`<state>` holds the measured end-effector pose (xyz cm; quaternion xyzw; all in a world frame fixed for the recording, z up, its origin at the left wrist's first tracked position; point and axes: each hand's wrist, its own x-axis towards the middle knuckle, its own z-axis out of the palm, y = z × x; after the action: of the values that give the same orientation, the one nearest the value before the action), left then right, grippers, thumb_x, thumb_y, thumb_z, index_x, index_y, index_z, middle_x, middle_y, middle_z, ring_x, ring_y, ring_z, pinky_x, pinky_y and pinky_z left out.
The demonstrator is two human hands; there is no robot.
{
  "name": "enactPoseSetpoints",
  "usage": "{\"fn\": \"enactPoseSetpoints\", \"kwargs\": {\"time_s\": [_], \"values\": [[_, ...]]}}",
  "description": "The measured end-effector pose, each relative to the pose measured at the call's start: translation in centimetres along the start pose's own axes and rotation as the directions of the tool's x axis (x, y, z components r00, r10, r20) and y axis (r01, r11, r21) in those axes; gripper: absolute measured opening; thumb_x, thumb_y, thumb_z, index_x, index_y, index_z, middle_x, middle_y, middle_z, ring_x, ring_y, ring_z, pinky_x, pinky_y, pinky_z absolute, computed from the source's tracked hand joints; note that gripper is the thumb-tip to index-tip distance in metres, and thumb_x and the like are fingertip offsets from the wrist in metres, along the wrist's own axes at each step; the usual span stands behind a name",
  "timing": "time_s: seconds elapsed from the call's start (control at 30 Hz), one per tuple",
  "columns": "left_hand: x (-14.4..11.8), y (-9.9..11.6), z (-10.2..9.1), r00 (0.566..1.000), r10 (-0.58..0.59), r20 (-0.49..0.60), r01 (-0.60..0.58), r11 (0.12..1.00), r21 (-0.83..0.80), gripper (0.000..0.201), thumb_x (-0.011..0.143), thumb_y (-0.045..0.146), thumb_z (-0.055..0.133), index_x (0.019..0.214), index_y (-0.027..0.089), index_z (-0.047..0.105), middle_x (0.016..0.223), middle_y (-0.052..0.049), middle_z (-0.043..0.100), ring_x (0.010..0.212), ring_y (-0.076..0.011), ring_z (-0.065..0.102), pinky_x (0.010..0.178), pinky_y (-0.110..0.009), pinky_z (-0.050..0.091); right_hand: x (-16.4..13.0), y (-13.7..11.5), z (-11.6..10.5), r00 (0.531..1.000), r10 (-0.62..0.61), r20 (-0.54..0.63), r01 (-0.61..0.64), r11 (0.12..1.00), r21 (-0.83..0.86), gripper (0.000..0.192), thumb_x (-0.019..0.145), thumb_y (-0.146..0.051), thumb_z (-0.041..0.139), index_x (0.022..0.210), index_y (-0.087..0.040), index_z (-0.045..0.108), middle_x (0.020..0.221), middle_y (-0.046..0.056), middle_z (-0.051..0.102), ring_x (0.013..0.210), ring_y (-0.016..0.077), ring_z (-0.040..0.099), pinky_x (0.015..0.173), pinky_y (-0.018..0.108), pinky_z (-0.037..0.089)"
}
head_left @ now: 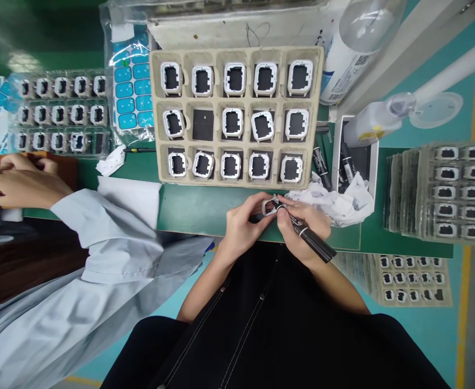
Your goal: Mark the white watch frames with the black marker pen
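My left hand [243,224] pinches a small white square frame [269,207] just above the green mat's front edge. My right hand [302,224] grips a black marker pen [312,240], its tip against the frame. Right behind my hands lies a beige pulp tray [317,116] of three rows, its pockets filled with the same white frames; one pocket [203,125] in the middle row holds only a black insert.
A co-worker's sleeve [112,237] and hand [19,181] reach in from the left. Clear blister trays of frames [61,111] sit far left, stacked trays [443,189] at right. A white box with pens [353,162], crumpled tissue [338,202] and a bottle [377,121] stand right of the pulp tray.
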<state>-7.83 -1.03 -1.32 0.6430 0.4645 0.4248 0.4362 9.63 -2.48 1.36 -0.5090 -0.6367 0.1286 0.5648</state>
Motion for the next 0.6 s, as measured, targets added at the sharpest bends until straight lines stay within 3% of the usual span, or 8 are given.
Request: {"fn": "enactPoseSetpoints", "kwargs": {"time_s": [0.23, 0.37, 0.6], "values": [[-0.15, 0.12, -0.11, 0.999, 0.048, -0.021, -0.047, 0.998, 0.050, 0.032, 0.107, 0.032, 0.089, 0.137, 0.027, 0.079, 0.117, 0.000, 0.092, 0.100, -0.0169, 0.093, 0.100, -0.025, 0.076, 0.13, 0.00, -0.02, 0.999, -0.027, 0.022, 0.027, 1.000, -0.003, 0.018, 0.105, -0.009, 0.080, 0.104, -0.025, 0.071, 0.093, 0.000, 0.086, 0.092, 0.0276, 0.093, 0.087, 0.036, 0.081], [-0.38, 0.00, -0.06, 0.999, 0.030, -0.017, -0.029, 0.997, 0.074, 0.033, 0.108, 0.033, 0.087, 0.139, 0.025, 0.079, 0.118, -0.002, 0.092, 0.100, -0.0181, 0.093, 0.098, -0.027, 0.077, 0.02, 0.12, -0.03, 0.993, -0.106, 0.046, 0.107, 0.994, -0.033, 0.019, 0.105, -0.008, 0.079, 0.104, -0.026, 0.073, 0.087, -0.002, 0.083, 0.085, 0.0253, 0.091, 0.086, 0.036, 0.082], [-0.42, -0.09, 0.20, 1.000, -0.007, -0.029, 0.008, 0.999, 0.038, 0.034, 0.106, 0.036, 0.090, 0.137, 0.026, 0.079, 0.117, -0.002, 0.092, 0.099, -0.0197, 0.093, 0.100, -0.031, 0.078, -0.15, 0.29, 0.11, 0.997, -0.075, 0.028, 0.077, 0.995, -0.059, 0.017, 0.108, -0.012, 0.078, 0.103, -0.026, 0.071, 0.089, -0.001, 0.084, 0.087, 0.0262, 0.092, 0.084, 0.037, 0.082]]}}
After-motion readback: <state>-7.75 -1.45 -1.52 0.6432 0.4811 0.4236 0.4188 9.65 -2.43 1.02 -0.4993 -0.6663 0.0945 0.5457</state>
